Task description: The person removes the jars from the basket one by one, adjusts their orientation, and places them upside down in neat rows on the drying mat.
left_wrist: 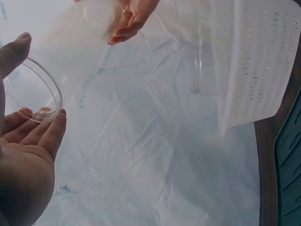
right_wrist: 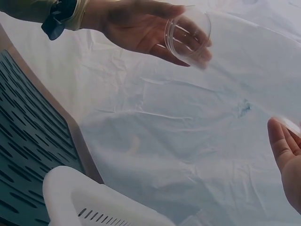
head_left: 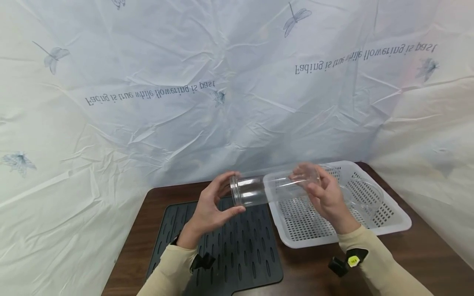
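Note:
A clear cylindrical jar point(head_left: 255, 191) lies nearly level in the air between my two hands, above the drying mat and the near-left part of the basket. At its threaded mouth end, my left hand point(head_left: 208, 207) grips the rim between thumb and fingers. My right hand point(head_left: 327, 199) holds the other end, its fingers behind the clear wall. In the left wrist view the open mouth point(left_wrist: 59, 89) shows no lid on it. The right wrist view shows only part of my right hand point(right_wrist: 289, 153) at the edge.
A white perforated basket point(head_left: 301, 243) stands on the right, with clear containers point(head_left: 366, 195) inside it. On the left lies a dark ridged drying mat point(head_left: 222, 263). Both are on a brown wooden table point(head_left: 155, 207). Printed plastic sheeting point(head_left: 237, 123) hangs behind and on both sides.

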### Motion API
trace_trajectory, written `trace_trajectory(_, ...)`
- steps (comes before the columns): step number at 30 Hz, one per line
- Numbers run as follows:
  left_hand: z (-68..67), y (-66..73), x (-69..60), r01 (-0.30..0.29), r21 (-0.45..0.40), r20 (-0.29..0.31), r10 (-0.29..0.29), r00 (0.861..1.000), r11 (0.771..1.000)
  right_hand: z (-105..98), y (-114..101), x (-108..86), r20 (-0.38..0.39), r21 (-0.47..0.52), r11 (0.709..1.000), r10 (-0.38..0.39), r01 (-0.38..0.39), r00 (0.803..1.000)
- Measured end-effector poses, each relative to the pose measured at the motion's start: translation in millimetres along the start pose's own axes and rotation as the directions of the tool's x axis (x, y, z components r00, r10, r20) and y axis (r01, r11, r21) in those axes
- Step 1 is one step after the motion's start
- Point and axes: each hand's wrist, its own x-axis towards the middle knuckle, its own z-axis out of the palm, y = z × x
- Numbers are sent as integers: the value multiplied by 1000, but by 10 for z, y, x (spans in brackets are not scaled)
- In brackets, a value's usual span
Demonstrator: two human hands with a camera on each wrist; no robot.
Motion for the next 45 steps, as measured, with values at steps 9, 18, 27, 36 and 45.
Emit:
trace_trajectory(9, -39, -52, -59, 69, 75, 36, -72, 997, 995, 1, -16, 62, -33, -65, 998, 9, -11, 999)
trace_trajectory(18, -147, -180, -184, 217, 250, 132, -256, 958, 944, 18, -96, 164, -114, -229, 967, 84, -109, 990)
trace_trajectory(27, -245, -514, -406, 397, 396, 182, -495, 850, 828, 14, -84, 229, -169, -354, 921, 106, -161, 980)
trace_trajectory(36, -325, -813, -620, 501, 477, 194, -643, 741, 722, 13, -134, 355, -176, -542, 813, 136, -212, 975)
trace_trajectory(45, -312, -1020, -798, 500, 559, 224, -701, 677, 661, 81, -174, 460, -169, -668, 700, 191, -255, 967)
